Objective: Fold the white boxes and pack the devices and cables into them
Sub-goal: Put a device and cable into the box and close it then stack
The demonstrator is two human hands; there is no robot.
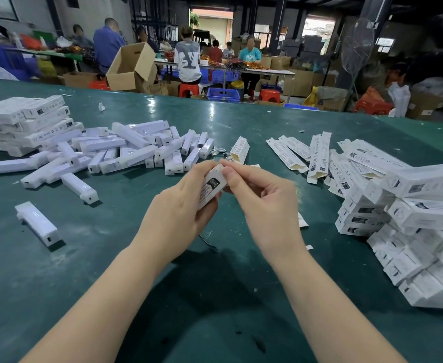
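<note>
Grip (178, 205) and grip (262, 203) around box (211, 188)

Table (215, 121) fills the lower frame. Upper left: box stack (24, 121) on the table. Right of it, centre left: heap of devices (126, 150). Two devices lie apart below the heap: one (79, 187) at mid left, another (37, 222) further down left. Centre: both hands, left (178, 205) and right (265, 205), meet on one box (211, 188) above the table. Just behind them: an open box (240, 150) beside cables (220, 153). Centre right: flat boxes (317, 158) spread out. Right edge: stacked boxes (419, 231). Beyond the table, top of frame: people seated at benches (267, 70), cartons (131, 66) around them.
</note>
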